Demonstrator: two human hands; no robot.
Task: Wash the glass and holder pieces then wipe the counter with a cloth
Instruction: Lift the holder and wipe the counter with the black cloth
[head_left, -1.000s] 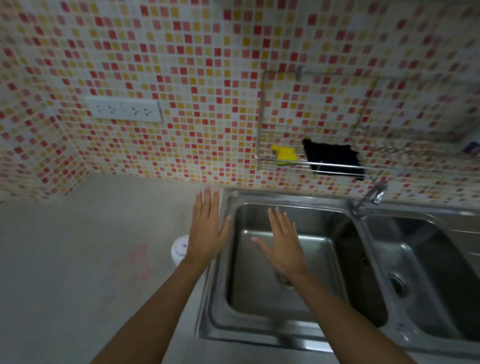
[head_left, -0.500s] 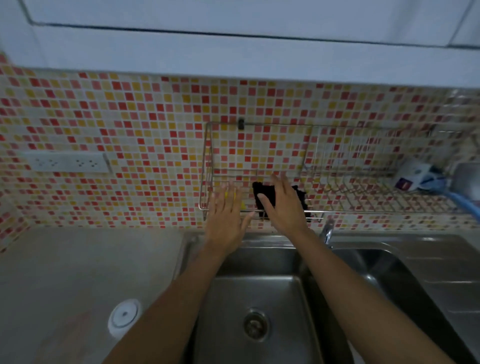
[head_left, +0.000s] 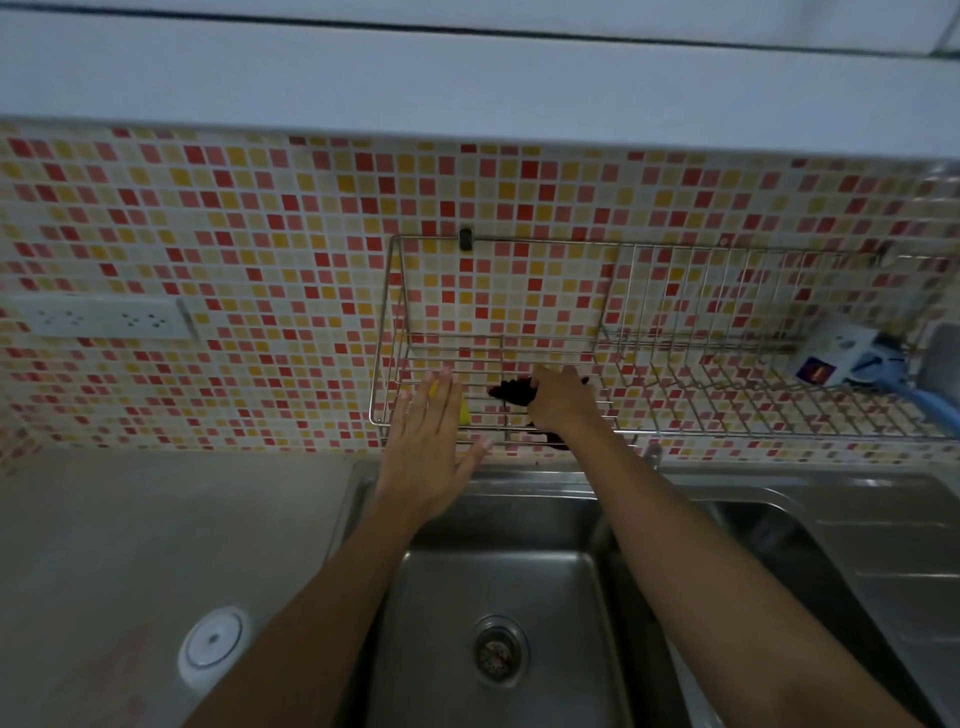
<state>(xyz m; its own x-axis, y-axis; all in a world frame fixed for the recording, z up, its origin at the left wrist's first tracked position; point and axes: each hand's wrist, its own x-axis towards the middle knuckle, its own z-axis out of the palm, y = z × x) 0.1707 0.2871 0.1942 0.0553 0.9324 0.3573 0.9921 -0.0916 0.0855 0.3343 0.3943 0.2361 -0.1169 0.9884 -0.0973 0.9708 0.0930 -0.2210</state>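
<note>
**Our right hand closes on the dark cloth in the wall rack**

We face a grey desk (head_left: 130, 530) on the left, a steel sink (head_left: 498, 597) in front, and a red-and-yellow mosaic wall (head_left: 234, 234) behind. A white round lid (head_left: 212, 639) sits on the desk near the basin. A wire rack (head_left: 675, 364) hangs on the wall. Our right hand (head_left: 561, 402) reaches into it, grip curled around the dark cloth (head_left: 511, 391). Our left hand (head_left: 428, 447) hovers flat, fingers spread, holding nothing, before a yellow item (head_left: 464, 410).
</note>
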